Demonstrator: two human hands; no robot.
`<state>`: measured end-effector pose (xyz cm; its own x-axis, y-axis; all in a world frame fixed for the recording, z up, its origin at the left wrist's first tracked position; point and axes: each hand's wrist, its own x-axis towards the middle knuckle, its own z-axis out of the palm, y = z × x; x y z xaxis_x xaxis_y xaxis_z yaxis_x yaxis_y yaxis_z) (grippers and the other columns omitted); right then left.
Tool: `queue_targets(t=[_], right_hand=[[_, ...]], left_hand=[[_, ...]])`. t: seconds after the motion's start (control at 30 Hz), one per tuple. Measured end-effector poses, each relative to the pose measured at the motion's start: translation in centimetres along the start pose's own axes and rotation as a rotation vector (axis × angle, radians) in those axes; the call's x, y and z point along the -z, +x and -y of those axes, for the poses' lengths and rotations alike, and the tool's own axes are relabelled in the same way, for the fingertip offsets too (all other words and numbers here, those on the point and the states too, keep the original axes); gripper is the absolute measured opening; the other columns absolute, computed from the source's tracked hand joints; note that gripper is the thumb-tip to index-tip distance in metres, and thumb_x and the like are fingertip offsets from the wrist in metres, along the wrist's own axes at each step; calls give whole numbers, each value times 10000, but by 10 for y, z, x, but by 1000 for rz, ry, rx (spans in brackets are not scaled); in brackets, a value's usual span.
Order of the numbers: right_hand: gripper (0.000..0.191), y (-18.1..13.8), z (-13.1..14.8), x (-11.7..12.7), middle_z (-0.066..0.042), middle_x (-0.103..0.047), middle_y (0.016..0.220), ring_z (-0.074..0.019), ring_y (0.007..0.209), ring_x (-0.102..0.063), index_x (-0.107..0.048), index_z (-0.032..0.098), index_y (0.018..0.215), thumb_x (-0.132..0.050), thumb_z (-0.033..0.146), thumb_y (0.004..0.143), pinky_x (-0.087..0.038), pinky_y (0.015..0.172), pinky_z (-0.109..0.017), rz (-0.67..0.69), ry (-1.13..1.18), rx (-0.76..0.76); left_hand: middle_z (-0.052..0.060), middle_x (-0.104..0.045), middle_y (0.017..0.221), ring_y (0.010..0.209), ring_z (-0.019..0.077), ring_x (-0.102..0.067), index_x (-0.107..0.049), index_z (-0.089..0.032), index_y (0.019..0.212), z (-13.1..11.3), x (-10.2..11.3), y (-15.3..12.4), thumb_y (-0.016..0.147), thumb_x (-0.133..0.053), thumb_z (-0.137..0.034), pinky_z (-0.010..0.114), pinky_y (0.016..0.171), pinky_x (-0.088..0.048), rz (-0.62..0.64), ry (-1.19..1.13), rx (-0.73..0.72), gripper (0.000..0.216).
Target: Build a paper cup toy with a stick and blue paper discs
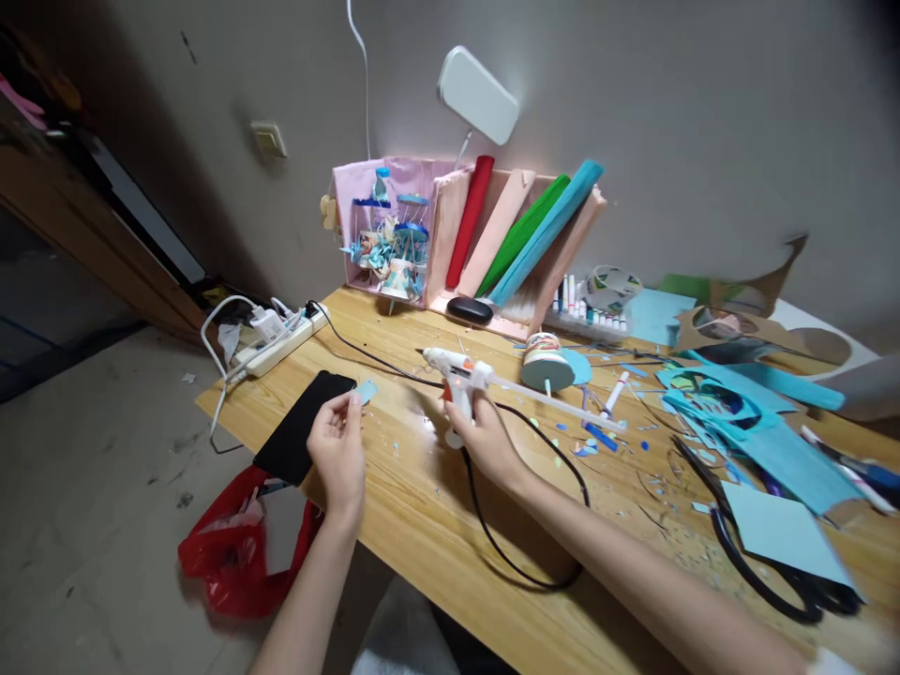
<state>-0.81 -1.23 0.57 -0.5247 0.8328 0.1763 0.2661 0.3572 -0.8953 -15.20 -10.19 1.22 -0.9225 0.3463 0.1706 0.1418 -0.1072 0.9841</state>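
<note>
My left hand [338, 448] pinches a small light-blue paper piece [366, 391] by one end, holding it above the wooden table [422, 506] beside a black phone [304, 424]. My right hand [485, 433] is wrapped round the handle of a white hot glue gun [456, 367]. The gun's nozzle points left toward the paper piece, and a long glue stick juts out behind it to the right. Its black cord [520, 525] loops across the table toward me.
A power strip [281, 342] lies at the table's left corner. A pink box with paper rolls [492, 234] stands at the back. A tape spool [545, 361], blue paper scraps [745, 422] and scissors [766, 572] are on the right. On the floor sits a red bag [232, 562].
</note>
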Motion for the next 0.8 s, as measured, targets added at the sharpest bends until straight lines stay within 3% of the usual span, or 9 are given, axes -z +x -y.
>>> queue_targets(t=[0.23,0.4,0.5,0.63,0.7,0.8], right_hand=[[274,77,15,-49,-95,-599,987,-208,878,-564,-509,165,1064,-447,187,797,-439,757,-306,-103,-256,17],[282,89,12,-67,-176,-591,1018,-256,946,-536,-512,89,1035,-456,92,758,-438,769,-360,-133,-415,-63],[261,87,15,-68,-188,-586,1044,-258,971,-532,-516,67,1042,-457,123,794,-438,795,-363,-116,-480,-69],[369,69,23,-39,-162,-585,1103,-253,1031,-523,-523,95,1083,-524,356,823,-422,857,-342,-87,-544,-47],[342,51,21,-7,-142,-601,1104,-244,1048,-530,-539,132,1076,-505,379,842,-411,869,-331,-100,-573,-66],[228,21,7,56,-179,-664,888,-270,902,-611,-582,107,978,-440,259,885,-430,764,-362,-165,-615,-233]], left_hand=[[-18,-617,673,595,67,-552,-650,-152,805,-56,-1,-34,702,-696,-306,156,558,-431,14,-172,-16,192],[-26,-615,695,596,66,-552,-637,-166,732,-80,9,-64,728,-678,-215,147,535,-439,190,-221,-233,64],[-22,-604,715,615,68,-546,-631,-167,726,-90,8,-73,747,-648,-162,148,535,-433,310,-238,-340,27],[-31,-590,702,607,63,-531,-639,-186,772,-92,-4,-77,768,-627,-171,143,565,-439,466,-194,-288,20],[-31,-598,704,620,68,-541,-641,-194,796,-87,-12,-75,764,-636,-186,145,584,-444,514,-141,-243,34],[-10,-619,737,675,96,-572,-637,-182,819,-76,-33,-66,763,-642,-238,175,622,-455,594,-55,-178,79]])
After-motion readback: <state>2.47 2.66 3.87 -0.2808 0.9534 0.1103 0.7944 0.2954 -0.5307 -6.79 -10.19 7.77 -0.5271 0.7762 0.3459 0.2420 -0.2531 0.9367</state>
